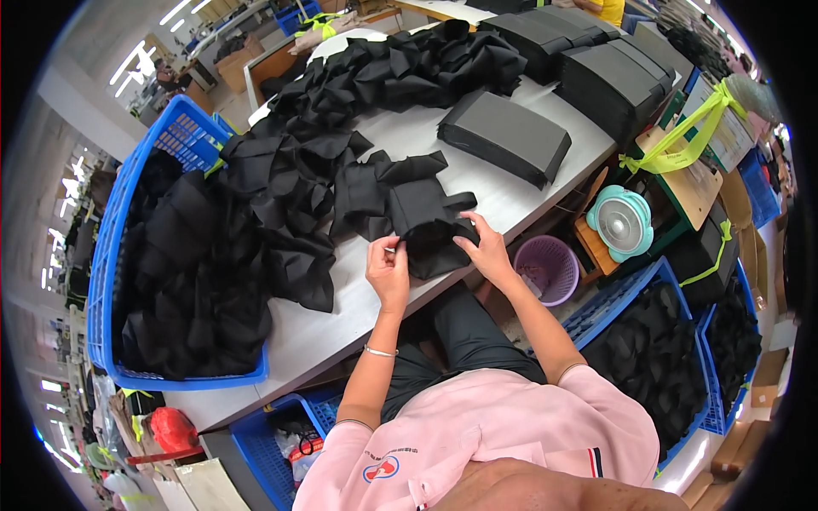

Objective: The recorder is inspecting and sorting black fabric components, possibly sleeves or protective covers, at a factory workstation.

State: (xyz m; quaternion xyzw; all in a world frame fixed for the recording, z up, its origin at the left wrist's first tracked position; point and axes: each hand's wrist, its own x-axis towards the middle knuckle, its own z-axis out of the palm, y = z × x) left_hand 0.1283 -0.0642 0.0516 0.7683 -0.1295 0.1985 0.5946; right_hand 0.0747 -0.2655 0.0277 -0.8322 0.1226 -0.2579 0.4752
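A black fabric pouch-like piece (430, 247) lies at the front edge of the pale table, its dark opening facing me. My left hand (388, 271) is closed, with thumb and fingertips pinching the left side of that opening. On the other side, my right hand (487, 249) grips the pouch's right edge between thumb and forefinger, the other fingers loosely curled. Just beyond the pouch, more black fabric pieces (362, 196) lie against it, and I cannot tell where one ends and another begins.
A blue crate (95, 315) heaped with black fabric stands at left. Neat black stacks (503, 132) lie to the right on the table (336, 328). A purple basket (545, 268), a turquoise fan (620, 221) and more fabric-filled blue crates (673, 272) stand at my right.
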